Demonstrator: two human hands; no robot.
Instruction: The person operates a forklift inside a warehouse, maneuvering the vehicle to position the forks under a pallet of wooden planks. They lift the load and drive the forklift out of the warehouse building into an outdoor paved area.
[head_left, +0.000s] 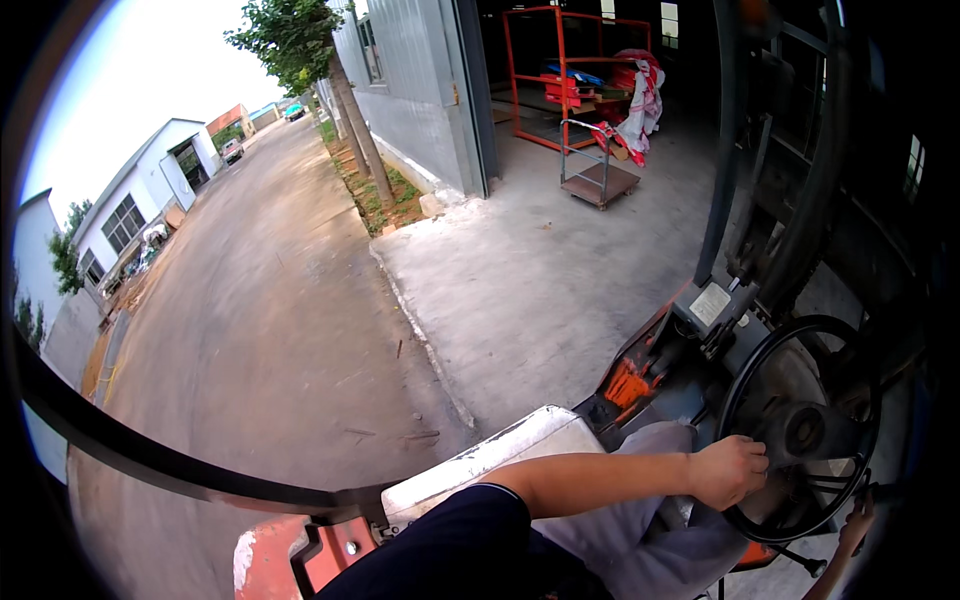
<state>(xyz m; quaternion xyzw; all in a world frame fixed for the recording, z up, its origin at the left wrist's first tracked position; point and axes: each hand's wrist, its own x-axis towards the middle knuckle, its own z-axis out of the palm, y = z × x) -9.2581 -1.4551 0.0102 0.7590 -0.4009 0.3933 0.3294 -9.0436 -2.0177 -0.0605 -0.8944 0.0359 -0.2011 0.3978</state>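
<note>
My left hand (728, 471) is closed at the lower left of a black steering wheel (748, 375), its fist covering part of the rim. The left arm crosses over my lap in a dark short sleeve. My right hand (855, 522) is at the lower right, just outside the wheel's rim and close to a dark lever. Its fingers are mostly hidden in shadow, so their grip does not show. Grey trousers cover my legs, below the wheel. The vehicle's orange floor part (628, 384) lies ahead of my knees.
A dark upright mast (735, 150) rises ahead on the right. Through the wide doorway stand a red metal frame (510, 70) with piled goods and a small flat trolley (602, 183). A grey building wall (420, 100), trees (360, 130) and a road (260, 270) lie left.
</note>
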